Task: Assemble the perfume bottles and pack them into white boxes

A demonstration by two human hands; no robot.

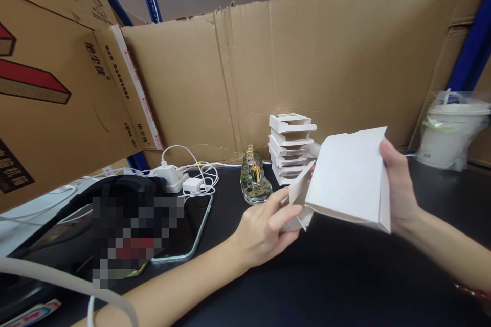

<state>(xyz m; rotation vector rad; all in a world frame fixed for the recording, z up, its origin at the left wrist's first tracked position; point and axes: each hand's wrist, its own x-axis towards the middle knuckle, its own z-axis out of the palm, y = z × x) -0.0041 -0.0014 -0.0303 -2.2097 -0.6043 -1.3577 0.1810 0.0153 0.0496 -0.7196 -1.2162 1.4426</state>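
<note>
A white cardboard box (345, 179) is held above the black table, tilted, with its broad plain side toward me. My right hand (401, 184) grips it at the right edge, thumb on the near face and the other fingers hidden behind. My left hand (268, 225) pinches a folded white cardboard piece (297, 214) at the box's left end; whether that piece is part of the same box I cannot tell. Just beyond my hands stand a stack of white boxes (289, 150) with open ends and a row of glass bottles (256, 186) with gold caps.
A phone or tablet (192, 235) lies on the table (307, 286) at left, beside a black bag-like item (49, 245). White chargers and cables (172, 176) sit behind it. Cardboard panels (326, 71) wall the back and left. A bagged white cup (447, 130) stands far right.
</note>
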